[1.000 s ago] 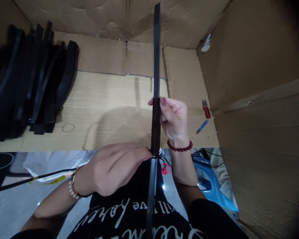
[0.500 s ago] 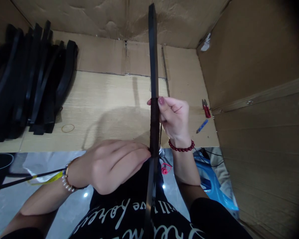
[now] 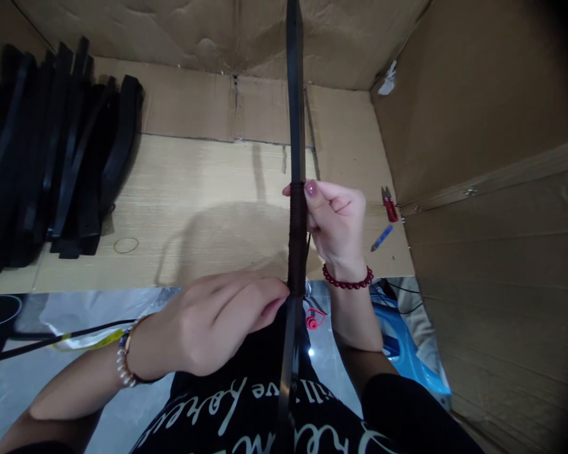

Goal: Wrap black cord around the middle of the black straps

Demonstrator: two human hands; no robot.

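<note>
A long, thin black bar [image 3: 297, 120] stands lengthwise in front of me, its lower end against my black shirt. Dark brown cord [image 3: 297, 233] is wound tightly around its middle section. My right hand [image 3: 336, 214] grips the bar at the far end of the winding, thumb on the near side. At the near end, the fingers of my left hand [image 3: 222, 321] are pinched closed against the cord winding. A thin dark strand hangs beside the winding near my right palm.
Several curved black pieces [image 3: 66, 157] are heaped at the left. A rubber band [image 3: 125, 245] lies beside them on the cardboard surface [image 3: 208, 189]. Red-handled thread snips [image 3: 389, 205] and a blue pen-like item [image 3: 382, 238] lie at the right, near a tall cardboard wall [image 3: 492, 221].
The bar and both hands have shifted slightly to the right. My left fingers have turned a little, with their tips still at the near end of the winding.
</note>
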